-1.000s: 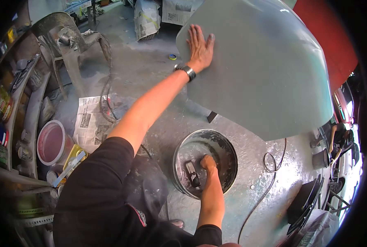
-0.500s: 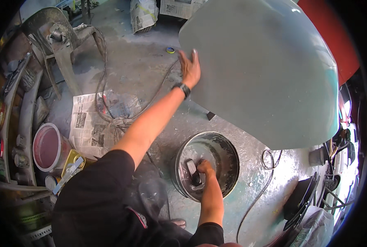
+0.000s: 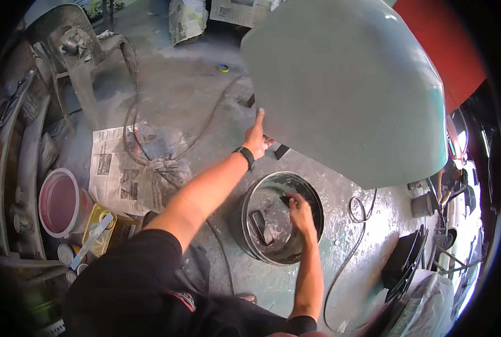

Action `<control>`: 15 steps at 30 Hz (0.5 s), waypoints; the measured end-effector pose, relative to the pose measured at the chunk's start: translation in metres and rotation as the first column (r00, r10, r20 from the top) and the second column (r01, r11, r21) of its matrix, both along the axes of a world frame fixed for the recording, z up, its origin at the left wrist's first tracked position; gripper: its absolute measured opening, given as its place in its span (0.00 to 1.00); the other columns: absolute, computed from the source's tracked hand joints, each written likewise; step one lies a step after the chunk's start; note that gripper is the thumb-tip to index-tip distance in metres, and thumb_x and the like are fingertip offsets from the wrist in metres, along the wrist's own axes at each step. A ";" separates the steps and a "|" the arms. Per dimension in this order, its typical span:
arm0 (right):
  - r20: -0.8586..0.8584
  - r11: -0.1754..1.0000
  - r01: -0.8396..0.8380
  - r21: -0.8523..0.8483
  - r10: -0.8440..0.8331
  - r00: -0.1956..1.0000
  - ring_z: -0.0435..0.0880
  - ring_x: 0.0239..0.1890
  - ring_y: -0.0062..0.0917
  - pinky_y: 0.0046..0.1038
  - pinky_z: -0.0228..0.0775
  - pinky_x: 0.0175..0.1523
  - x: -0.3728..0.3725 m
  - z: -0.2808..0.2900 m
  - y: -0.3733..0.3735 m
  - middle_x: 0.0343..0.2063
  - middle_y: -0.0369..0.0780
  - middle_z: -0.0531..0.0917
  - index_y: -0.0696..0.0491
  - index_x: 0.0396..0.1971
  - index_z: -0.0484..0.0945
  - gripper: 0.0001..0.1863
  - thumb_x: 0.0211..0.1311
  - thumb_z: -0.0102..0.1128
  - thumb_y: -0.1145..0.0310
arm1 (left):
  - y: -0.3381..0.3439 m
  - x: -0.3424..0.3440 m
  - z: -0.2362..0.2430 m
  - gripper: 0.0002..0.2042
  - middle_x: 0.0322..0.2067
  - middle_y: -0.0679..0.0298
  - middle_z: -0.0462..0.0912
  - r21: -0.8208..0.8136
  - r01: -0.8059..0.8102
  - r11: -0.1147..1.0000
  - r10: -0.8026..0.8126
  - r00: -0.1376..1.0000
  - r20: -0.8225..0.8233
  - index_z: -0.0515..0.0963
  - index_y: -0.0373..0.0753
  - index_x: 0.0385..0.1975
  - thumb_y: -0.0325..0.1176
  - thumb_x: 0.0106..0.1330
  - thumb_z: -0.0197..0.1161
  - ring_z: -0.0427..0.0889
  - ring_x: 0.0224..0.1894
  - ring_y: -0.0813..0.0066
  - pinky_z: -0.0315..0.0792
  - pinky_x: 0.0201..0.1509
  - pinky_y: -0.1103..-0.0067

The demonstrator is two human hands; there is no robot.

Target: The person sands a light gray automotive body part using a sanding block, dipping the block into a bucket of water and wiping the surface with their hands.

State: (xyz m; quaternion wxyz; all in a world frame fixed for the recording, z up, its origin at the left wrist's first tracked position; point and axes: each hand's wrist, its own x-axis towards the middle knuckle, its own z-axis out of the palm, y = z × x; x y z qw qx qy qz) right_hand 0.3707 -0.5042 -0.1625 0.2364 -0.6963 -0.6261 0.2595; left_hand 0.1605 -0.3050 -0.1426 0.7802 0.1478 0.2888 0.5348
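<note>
A large grey car body panel (image 3: 346, 101) with a greenish edge fills the upper right. My left hand (image 3: 256, 140), with a dark watch on its wrist, is at the panel's near left edge, thumb up along the rim and fingertips tucked beneath. Over the right side of a round dark bucket (image 3: 243, 238) is my right hand (image 3: 301, 214), closed on a small dark flat piece (image 3: 286, 199) whose kind is unclear. Inside the bucket, a dark sanding block (image 3: 259, 224) leans near the left wall, apart from the hand.
At left stand a pinkish tub (image 3: 59, 202), a yellow can (image 3: 100, 227) and a dirty chair (image 3: 65, 53). Newspaper (image 3: 118, 168) and a hose (image 3: 129, 106) lie on the floor. Another cable (image 3: 348, 264) curls right of the bucket. Dark supports (image 3: 282, 151) show under the panel.
My left hand has come down from beside the panel to its near edge. My right hand has risen from the bucket's bottom toward its right rim, a dark piece now showing in its fingers.
</note>
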 end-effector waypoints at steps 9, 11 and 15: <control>0.642 0.635 -0.419 0.649 -0.163 0.749 0.71 0.67 0.45 0.49 0.61 0.69 -0.043 0.172 -0.035 0.64 0.48 0.73 0.53 0.64 0.71 0.30 0.60 0.61 0.79 | -0.059 0.074 -0.004 0.31 0.50 0.63 0.75 -0.160 -0.110 0.981 0.174 0.863 0.474 0.70 0.43 0.56 0.62 0.66 0.62 0.73 0.55 0.67 0.69 0.63 0.66; 0.693 0.581 -0.473 0.663 -0.237 0.680 0.66 0.71 0.40 0.53 0.52 0.73 -0.041 0.183 -0.020 0.67 0.45 0.70 0.51 0.66 0.70 0.31 0.60 0.62 0.74 | -0.068 0.072 -0.016 0.29 0.48 0.64 0.74 -0.002 -0.122 0.993 0.107 0.866 0.489 0.70 0.43 0.54 0.61 0.66 0.62 0.73 0.53 0.68 0.71 0.61 0.67; 0.818 0.718 -0.436 0.543 -0.333 0.470 0.59 0.75 0.29 0.49 0.32 0.78 -0.026 0.177 0.024 0.73 0.37 0.63 0.47 0.72 0.63 0.30 0.70 0.53 0.66 | -0.076 0.071 -0.020 0.27 0.48 0.64 0.76 0.002 -0.067 0.998 0.055 0.837 0.545 0.70 0.41 0.54 0.58 0.68 0.61 0.77 0.52 0.69 0.76 0.60 0.67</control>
